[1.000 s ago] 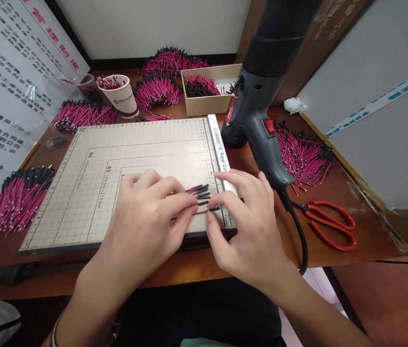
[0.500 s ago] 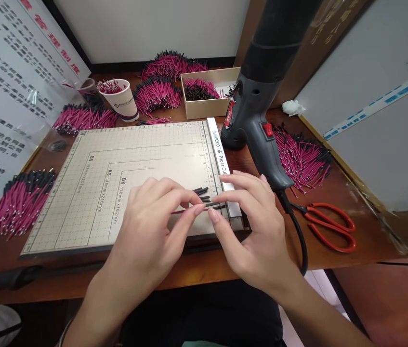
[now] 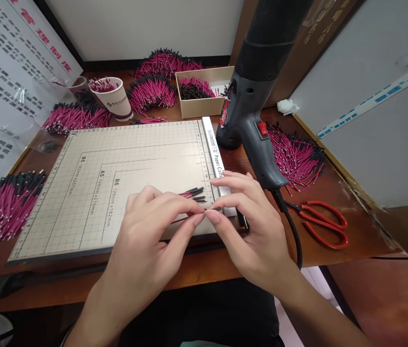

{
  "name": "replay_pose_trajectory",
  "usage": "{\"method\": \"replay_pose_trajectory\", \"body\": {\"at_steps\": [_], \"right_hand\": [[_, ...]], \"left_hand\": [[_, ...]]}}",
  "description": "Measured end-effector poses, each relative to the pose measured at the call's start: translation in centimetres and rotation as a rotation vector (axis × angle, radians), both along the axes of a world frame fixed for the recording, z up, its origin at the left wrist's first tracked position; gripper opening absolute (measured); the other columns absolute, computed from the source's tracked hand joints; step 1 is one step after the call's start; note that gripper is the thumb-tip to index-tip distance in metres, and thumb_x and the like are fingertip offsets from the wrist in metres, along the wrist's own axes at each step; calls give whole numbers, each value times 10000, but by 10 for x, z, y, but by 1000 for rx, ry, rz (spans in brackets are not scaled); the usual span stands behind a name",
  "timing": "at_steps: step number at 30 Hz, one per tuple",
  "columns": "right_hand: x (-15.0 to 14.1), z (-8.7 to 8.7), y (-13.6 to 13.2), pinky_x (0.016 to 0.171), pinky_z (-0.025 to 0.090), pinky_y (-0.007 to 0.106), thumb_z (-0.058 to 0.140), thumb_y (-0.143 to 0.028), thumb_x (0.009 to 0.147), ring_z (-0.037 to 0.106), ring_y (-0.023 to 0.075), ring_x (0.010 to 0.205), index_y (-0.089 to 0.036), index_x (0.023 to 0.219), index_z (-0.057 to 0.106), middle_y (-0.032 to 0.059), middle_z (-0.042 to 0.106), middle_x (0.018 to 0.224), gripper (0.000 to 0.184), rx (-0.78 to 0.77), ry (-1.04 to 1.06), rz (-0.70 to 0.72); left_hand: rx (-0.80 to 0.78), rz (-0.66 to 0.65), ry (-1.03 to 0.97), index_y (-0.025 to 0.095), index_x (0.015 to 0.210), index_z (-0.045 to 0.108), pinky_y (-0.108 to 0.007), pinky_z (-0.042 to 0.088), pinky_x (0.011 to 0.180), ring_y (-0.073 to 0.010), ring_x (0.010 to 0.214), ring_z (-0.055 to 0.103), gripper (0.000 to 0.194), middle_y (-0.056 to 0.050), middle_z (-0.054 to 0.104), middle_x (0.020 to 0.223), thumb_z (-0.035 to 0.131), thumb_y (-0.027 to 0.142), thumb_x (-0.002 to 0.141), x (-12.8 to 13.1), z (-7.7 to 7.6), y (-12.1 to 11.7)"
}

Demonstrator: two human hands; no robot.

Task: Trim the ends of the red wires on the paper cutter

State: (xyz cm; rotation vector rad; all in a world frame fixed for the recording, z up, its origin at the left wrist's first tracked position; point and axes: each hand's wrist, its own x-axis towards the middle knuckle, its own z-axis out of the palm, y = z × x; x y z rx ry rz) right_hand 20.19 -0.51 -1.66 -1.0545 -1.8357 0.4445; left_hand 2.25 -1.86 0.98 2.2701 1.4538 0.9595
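Over the front right of a paper cutter board (image 3: 135, 140), my two hands meet fingertip to fingertip. My left hand (image 3: 153, 231) pinches a thin magenta wire (image 3: 179, 220) between thumb and index finger. A short black sleeve (image 3: 217, 209) at the wire's end is pinched by the thumb and index finger of my right hand (image 3: 252, 226); its other fingers are stretched out over the cutter's white strip (image 3: 214, 149). The exact joint between wire and sleeve is hidden by my fingertips. Just beyond them, several magenta wires with black ends (image 3: 194, 193) lie on the board.
A large grey heat gun (image 3: 252, 115) stands nozzle-down at the right, its cord running toward the front edge. Red-handled scissors (image 3: 324, 224) lie beside it. Wire piles (image 3: 153, 94), a paper cup (image 3: 115, 99) and a cardboard box (image 3: 202, 108) stand behind the board.
My right thumb and index finger have closed on the black sleeve, right beside my left fingertips. The view has shifted slightly, and more of the wires lying on the board shows.
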Motion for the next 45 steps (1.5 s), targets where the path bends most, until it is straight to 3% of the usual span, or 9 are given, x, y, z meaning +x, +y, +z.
{"method": "replay_pose_trajectory", "body": {"at_steps": [5, 8, 15, 19, 22, 25, 29, 39, 45], "right_hand": [[3, 1, 0, 1170, 413, 527, 658, -162, 922, 618, 222, 1243, -203, 963, 649, 71, 710, 1148, 59, 37, 38, 16], [5, 5, 1, 1171, 444, 454, 663, -126, 916, 630, 187, 1229, -205, 967, 652, 49, 717, 1132, 95, 31, 82, 68], [0, 29, 2, 1073, 555, 275, 688, -125, 931, 704, 111, 1068, -179, 907, 682, -3, 750, 939, 59, -172, 330, 281], [-5, 33, 1, 881, 629, 249, 691, -131, 919, 734, 121, 956, -198, 849, 710, -3, 757, 933, 99, -348, 460, 270], [-7, 31, 2, 870, 621, 232, 699, -152, 910, 730, 113, 927, -194, 824, 737, 3, 753, 935, 104, -403, 499, 258], [-8, 28, 4, 848, 602, 206, 643, -167, 946, 717, 99, 915, -182, 835, 757, 13, 744, 941, 160, -354, 423, 214], [-10, 21, 7, 857, 586, 277, 553, -161, 973, 707, 135, 943, -179, 878, 746, 33, 746, 970, 217, -219, 316, 137], [-11, 13, 6, 829, 581, 340, 589, -99, 891, 687, 157, 908, -171, 838, 684, 50, 730, 959, 130, -86, 265, 138], [-10, 14, 6, 822, 583, 359, 583, -104, 888, 688, 168, 904, -170, 835, 690, 60, 735, 930, 136, -72, 238, 140]], "left_hand": [[92, 10, 17, 270, 1000, 653, -352, 441, 778, -165, 836, 562, 109, 47, 736, 931, 602, 175, 1004, -1, 2, -1], [115, 34, 28, 272, 982, 647, -343, 445, 787, -152, 809, 560, 102, 59, 731, 899, 619, 175, 996, 0, 4, -5], [78, 147, -176, 264, 919, 627, -298, 457, 711, -93, 661, 552, 117, 88, 658, 755, 652, 154, 953, 19, 7, -22], [20, 155, -309, 252, 820, 632, -284, 471, 672, -83, 634, 569, 159, 92, 636, 688, 630, 128, 919, 27, 6, -22], [-57, 145, -385, 269, 831, 678, -272, 482, 652, -80, 621, 584, 166, 91, 650, 686, 622, 147, 929, 26, 3, -20], [-143, 137, -463, 266, 786, 678, -274, 487, 626, -90, 595, 590, 200, 93, 659, 651, 608, 165, 944, 23, -1, -18], [-210, 152, -504, 248, 727, 664, -277, 489, 573, -101, 554, 594, 244, 83, 652, 606, 588, 169, 944, 21, -4, -15], [-144, 186, -444, 257, 711, 675, -288, 514, 669, -84, 534, 607, 227, 108, 665, 619, 621, 178, 916, 27, -2, -13], [-149, 186, -444, 265, 718, 698, -263, 498, 621, -81, 545, 608, 216, 109, 695, 648, 649, 173, 907, 26, -1, -12]]}}
